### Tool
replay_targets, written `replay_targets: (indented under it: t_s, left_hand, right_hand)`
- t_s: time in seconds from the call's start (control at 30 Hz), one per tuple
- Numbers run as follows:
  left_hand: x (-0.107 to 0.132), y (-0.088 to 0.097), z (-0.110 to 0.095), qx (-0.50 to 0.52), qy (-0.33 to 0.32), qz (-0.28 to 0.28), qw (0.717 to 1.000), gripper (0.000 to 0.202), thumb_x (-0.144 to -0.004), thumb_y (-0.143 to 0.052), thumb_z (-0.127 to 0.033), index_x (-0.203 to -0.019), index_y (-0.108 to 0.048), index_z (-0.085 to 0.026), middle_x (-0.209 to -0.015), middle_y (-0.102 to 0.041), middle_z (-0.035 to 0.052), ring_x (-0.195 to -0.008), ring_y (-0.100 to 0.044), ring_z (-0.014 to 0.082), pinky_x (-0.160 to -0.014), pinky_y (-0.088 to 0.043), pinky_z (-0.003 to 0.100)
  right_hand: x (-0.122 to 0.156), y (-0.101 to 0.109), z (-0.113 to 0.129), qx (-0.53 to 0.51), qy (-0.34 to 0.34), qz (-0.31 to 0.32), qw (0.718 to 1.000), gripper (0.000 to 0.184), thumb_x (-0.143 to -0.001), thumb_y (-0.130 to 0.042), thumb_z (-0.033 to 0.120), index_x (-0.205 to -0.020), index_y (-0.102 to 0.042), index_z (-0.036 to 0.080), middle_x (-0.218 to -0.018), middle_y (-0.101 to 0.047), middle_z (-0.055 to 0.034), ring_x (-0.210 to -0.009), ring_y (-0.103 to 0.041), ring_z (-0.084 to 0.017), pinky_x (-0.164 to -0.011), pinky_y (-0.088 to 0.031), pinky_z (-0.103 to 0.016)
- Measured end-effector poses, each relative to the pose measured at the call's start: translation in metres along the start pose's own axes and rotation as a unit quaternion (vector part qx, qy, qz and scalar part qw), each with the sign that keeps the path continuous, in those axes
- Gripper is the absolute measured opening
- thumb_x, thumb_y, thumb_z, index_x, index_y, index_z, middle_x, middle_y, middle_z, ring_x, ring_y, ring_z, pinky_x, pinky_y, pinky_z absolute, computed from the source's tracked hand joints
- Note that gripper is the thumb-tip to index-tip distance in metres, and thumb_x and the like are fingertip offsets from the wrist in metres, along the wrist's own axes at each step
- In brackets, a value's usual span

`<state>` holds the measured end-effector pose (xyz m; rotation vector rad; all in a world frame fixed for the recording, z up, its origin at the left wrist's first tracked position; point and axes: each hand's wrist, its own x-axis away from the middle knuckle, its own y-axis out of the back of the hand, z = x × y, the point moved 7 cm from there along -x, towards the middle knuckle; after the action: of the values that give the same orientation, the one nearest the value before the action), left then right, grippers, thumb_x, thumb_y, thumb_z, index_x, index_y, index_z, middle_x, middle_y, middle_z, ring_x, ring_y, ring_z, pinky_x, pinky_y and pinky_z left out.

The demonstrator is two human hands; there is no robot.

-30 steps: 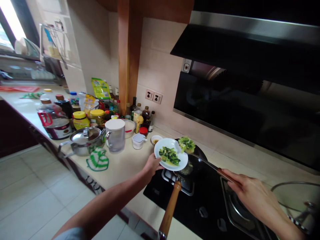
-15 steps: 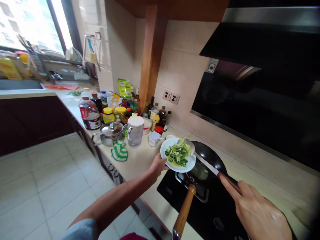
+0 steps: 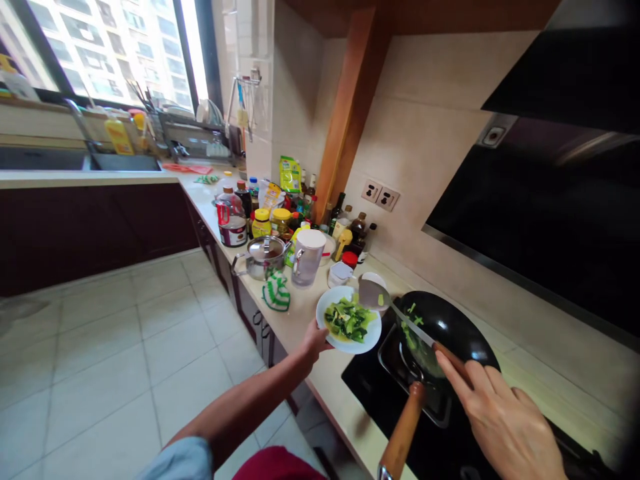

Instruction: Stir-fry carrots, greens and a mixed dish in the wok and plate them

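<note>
My left hand (image 3: 316,340) grips the near-left rim of a white plate (image 3: 369,341), which carries cooked leafy greens (image 3: 349,319) in a little liquid. In my right hand (image 3: 510,413) is the wooden handle of a metal spatula (image 3: 413,328). Its broad blade hangs above the plate's right edge, with a small green piece stuck on it. Below and to the right, a black wok (image 3: 463,327) sits on the stove with some green bits inside. The wok's wooden handle (image 3: 404,427) points toward me.
A black gas stove (image 3: 367,380) is set in the counter. To the left stand a clear pitcher (image 3: 307,259), a lidded steel pot (image 3: 265,257), a green-striped cloth (image 3: 276,291) and several bottles and jars. A range hood (image 3: 550,200) slopes overhead at right.
The spatula blade has lifted off the greens and moved to the plate's right edge. The plate has shifted away from over the wok, showing more of the wok. The view has turned left.
</note>
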<state>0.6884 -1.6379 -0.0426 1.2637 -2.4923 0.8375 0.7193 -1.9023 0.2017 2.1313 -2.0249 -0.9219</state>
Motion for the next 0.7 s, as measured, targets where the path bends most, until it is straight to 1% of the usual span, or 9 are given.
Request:
replay_targets:
  t_s: [0.1,0.23,0.33,0.4,0.5,0.57,0.63,0.7]
  left_hand:
    - [-0.009,0.015,0.012,0.0,0.007,-0.019,1.0,0.047,-0.067,-0.057,0.0,-0.112,-0.052,-0.011,-0.093,-0.069,0.0114,-0.072,-0.07,0.0233,-0.061,-0.06,0.039]
    - [-0.024,0.031,0.027,-0.003,0.019,-0.05,0.999,0.051,-0.068,-0.057,0.0,-0.116,-0.05,-0.011,-0.09,-0.069,0.0111,-0.07,-0.069,0.0228,-0.059,-0.06,0.037]
    - [-0.035,0.04,0.036,-0.007,0.026,-0.068,0.997,0.051,-0.068,-0.06,-0.001,-0.117,-0.05,-0.012,-0.088,-0.069,0.0102,-0.07,-0.069,0.0224,-0.059,-0.059,0.035]
    - [-0.039,0.044,0.041,-0.009,0.025,-0.073,0.997,0.052,-0.068,-0.059,0.0,-0.117,-0.05,-0.013,-0.089,-0.069,0.0091,-0.071,-0.069,0.0206,-0.06,-0.059,0.032]
    - [-0.043,0.047,0.045,-0.014,0.016,-0.071,0.997,0.05,-0.069,-0.057,0.002,-0.116,-0.052,-0.015,-0.092,-0.069,0.0075,-0.07,-0.068,0.0179,-0.061,-0.058,0.03]
    - [-0.045,0.048,0.047,-0.022,0.011,-0.071,0.997,0.046,-0.07,-0.057,0.002,-0.113,-0.054,-0.015,-0.091,-0.068,0.0066,-0.068,-0.068,0.0164,-0.061,-0.058,0.029]
    - [-0.048,0.047,0.048,-0.032,0.007,-0.071,0.997,0.042,-0.071,-0.057,0.001,-0.11,-0.054,-0.014,-0.088,-0.067,0.0051,-0.065,-0.066,0.0146,-0.06,-0.057,0.028]
    - [-0.052,0.047,0.047,-0.046,0.007,-0.07,0.996,0.038,-0.072,-0.059,-0.001,-0.107,-0.054,-0.014,-0.08,-0.066,0.0026,-0.061,-0.064,0.0127,-0.059,-0.056,0.026]
  right_hand:
    - [-0.007,-0.011,0.016,-0.01,-0.009,0.021,1.0,0.051,-0.08,-0.049,0.005,-0.129,-0.053,0.02,-0.071,-0.05,-0.0011,-0.066,-0.046,-0.018,-0.053,-0.032,-0.031]
    - [-0.008,-0.026,0.031,-0.025,-0.054,0.06,0.996,0.051,-0.083,-0.05,0.008,-0.131,-0.051,0.025,-0.07,-0.051,0.0,-0.068,-0.051,-0.017,-0.054,-0.036,-0.029]
    - [-0.001,-0.04,0.037,-0.094,-0.1,0.091,0.986,0.052,-0.085,-0.049,0.008,-0.132,-0.05,0.032,-0.071,-0.053,0.0016,-0.066,-0.055,-0.013,-0.053,-0.04,-0.025]
    - [0.007,-0.05,0.04,-0.16,-0.139,0.114,0.971,0.052,-0.086,-0.048,0.011,-0.132,-0.049,0.035,-0.072,-0.054,0.0027,-0.065,-0.057,-0.011,-0.053,-0.043,-0.022]
    - [0.021,-0.06,0.046,-0.24,-0.194,0.15,0.939,0.044,-0.091,-0.045,0.024,-0.132,-0.049,0.038,-0.071,-0.054,0.0032,-0.064,-0.06,-0.011,-0.048,-0.044,-0.02]
    - [0.03,-0.064,0.049,-0.28,-0.223,0.173,0.917,0.04,-0.093,-0.039,0.032,-0.131,-0.049,0.042,-0.072,-0.055,0.0032,-0.063,-0.061,-0.011,-0.046,-0.044,-0.02]
    - [0.039,-0.064,0.049,-0.314,-0.251,0.19,0.896,0.04,-0.094,-0.034,0.036,-0.13,-0.049,0.045,-0.073,-0.056,0.0034,-0.061,-0.061,-0.011,-0.044,-0.044,-0.019]
    - [0.047,-0.064,0.046,-0.335,-0.279,0.201,0.877,0.04,-0.094,-0.033,0.038,-0.129,-0.049,0.047,-0.074,-0.058,0.0034,-0.057,-0.061,-0.01,-0.04,-0.041,-0.018]
